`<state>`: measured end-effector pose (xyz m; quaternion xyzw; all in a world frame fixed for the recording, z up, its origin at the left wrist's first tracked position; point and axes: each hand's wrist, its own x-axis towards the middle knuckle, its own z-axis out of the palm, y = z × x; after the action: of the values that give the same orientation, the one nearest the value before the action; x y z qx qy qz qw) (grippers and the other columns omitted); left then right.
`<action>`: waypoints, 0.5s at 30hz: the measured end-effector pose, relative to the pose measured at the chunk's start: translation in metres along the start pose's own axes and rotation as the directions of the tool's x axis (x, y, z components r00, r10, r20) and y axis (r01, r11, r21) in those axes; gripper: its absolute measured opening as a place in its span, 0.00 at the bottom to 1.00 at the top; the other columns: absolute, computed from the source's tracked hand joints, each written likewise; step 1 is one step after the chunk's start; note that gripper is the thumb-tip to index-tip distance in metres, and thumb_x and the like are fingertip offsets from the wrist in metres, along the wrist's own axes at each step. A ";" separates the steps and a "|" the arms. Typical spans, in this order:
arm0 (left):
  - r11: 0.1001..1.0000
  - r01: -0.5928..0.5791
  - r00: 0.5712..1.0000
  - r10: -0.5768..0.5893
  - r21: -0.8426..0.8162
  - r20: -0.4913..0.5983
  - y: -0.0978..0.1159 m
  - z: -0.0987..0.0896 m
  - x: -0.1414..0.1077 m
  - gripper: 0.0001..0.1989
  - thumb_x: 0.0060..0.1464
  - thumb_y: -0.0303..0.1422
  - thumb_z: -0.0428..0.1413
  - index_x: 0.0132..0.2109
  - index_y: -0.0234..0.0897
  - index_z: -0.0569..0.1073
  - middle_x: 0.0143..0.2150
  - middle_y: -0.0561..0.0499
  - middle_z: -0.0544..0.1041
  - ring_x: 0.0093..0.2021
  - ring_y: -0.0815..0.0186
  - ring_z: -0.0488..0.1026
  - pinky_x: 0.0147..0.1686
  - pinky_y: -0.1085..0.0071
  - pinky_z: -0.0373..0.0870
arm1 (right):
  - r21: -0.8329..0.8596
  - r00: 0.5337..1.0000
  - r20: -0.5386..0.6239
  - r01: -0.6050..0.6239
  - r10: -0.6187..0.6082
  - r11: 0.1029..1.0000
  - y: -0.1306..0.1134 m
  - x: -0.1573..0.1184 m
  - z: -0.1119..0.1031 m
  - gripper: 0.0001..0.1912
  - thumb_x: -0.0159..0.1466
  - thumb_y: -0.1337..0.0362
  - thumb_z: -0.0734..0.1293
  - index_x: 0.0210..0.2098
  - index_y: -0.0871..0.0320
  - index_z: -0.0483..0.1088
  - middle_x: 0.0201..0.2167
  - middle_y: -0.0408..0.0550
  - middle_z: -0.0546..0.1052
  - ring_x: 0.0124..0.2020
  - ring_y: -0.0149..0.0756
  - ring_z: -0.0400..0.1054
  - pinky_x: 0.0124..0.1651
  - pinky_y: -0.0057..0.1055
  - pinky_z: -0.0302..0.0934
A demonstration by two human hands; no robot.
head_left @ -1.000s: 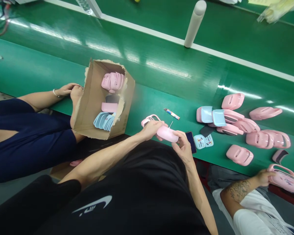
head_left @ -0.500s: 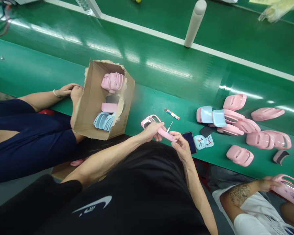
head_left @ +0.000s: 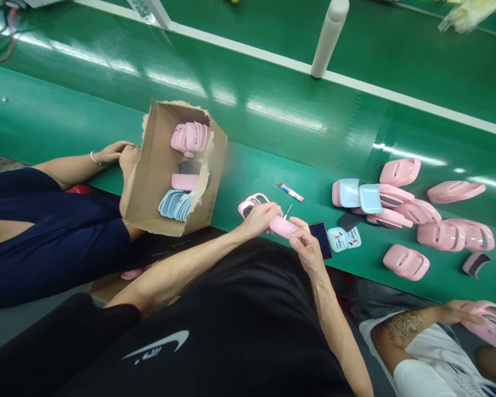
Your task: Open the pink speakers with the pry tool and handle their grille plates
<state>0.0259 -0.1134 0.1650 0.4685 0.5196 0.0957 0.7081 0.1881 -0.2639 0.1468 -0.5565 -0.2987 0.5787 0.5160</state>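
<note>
Between the left grip (head_left: 258, 219) and right grip (head_left: 308, 245), a pink plastic shell (head_left: 279, 225) is pinched. So it stays steady.

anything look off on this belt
The cardboard box has a ragged, torn rim, and a co-worker's bare foot is raised beside it at the edge of the green conveyor belt, which is odd at a work surface.

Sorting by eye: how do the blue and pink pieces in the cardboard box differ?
The blue pieces are pale and thin, the pink pieces bulkier moulded shells. The blue sit at the box's near end, the pink at its far end. Both stand fanned in rows inside the cardboard box.
</note>
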 end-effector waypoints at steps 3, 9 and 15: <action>1.000 -0.003 0.995 0.003 0.005 -0.099 -0.010 -0.006 0.007 0.14 0.67 0.39 0.57 0.36 0.35 0.80 0.19 0.54 0.75 0.17 0.71 0.70 0.17 0.78 0.62 | 0.031 0.984 -0.146 -0.095 0.099 0.995 0.009 0.004 0.002 0.17 0.62 0.47 0.78 0.32 0.55 0.80 0.63 0.53 0.77 0.66 0.51 0.69 0.69 0.45 0.61; 0.995 0.037 0.970 -0.058 -0.090 -0.237 -0.036 -0.034 0.020 0.28 0.67 0.53 0.57 0.28 0.35 0.75 0.15 0.53 0.68 0.14 0.72 0.63 0.15 0.76 0.59 | 0.098 0.876 -0.414 -0.226 0.246 0.969 0.040 0.016 -0.006 0.25 0.63 0.38 0.71 0.31 0.54 0.72 0.31 0.45 0.78 0.39 0.42 0.75 0.47 0.42 0.73; 0.944 0.187 0.980 -0.200 -0.270 -0.018 -0.047 -0.017 0.027 0.31 0.57 0.52 0.70 0.59 0.39 0.75 0.46 0.38 0.86 0.33 0.58 0.85 0.29 0.66 0.81 | -0.125 0.870 -0.487 -0.159 0.079 0.979 0.038 0.025 0.000 0.21 0.68 0.42 0.67 0.35 0.54 0.76 0.30 0.44 0.78 0.34 0.39 0.73 0.43 0.38 0.71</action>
<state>0.0070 -0.1128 0.1110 0.3131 0.5612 0.1054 0.7588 0.1813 -0.2519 0.1035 -0.7394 -0.1724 0.4278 0.4904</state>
